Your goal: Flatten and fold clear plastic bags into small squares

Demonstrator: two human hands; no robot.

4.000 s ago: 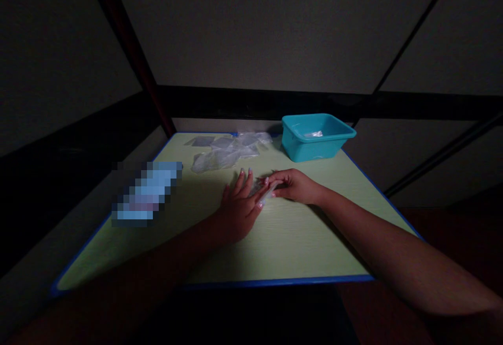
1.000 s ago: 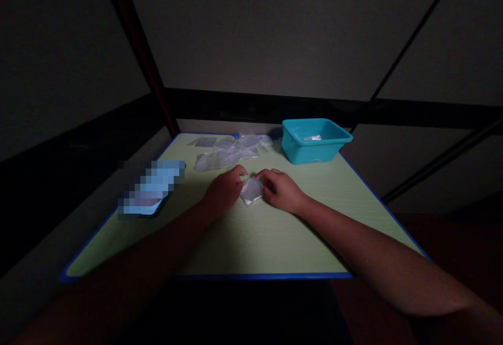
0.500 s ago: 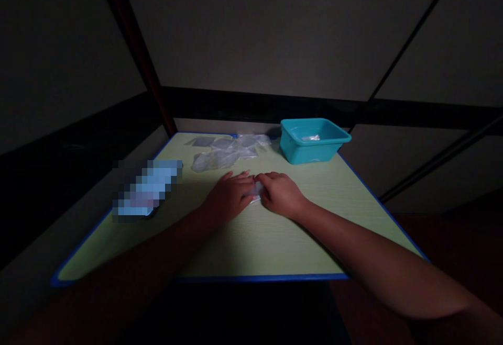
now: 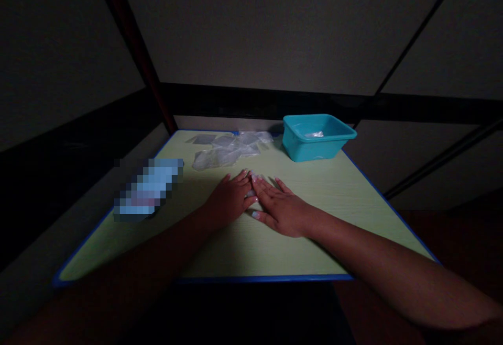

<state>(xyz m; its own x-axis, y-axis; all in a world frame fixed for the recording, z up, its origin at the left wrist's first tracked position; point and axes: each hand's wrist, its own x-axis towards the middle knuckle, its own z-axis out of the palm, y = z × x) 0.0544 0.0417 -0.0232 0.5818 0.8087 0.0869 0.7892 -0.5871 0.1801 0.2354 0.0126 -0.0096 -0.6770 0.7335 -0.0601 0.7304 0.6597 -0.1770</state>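
Near the middle of the light green table [image 4: 306,253], my left hand [image 4: 231,198] and my right hand [image 4: 281,206] lie flat with fingers spread, their fingertips meeting. Between and under them a small piece of clear plastic [image 4: 250,193] shows, mostly covered by the fingers. Neither hand is closed on it. Beyond the hands, several flat clear plastic bags [image 4: 220,155] overlap on the table's far part.
A turquoise basket [image 4: 316,148] stands at the back right with some clear plastic inside. At the left edge lies a blurred-out device with a bright screen [image 4: 151,185]. The table has a blue rim, and a wall rises behind it.
My right hand has opened from a curled shape and now lies flat, its fingers stretched toward my left hand. More of the plastic piece is covered. The view has shifted slightly.
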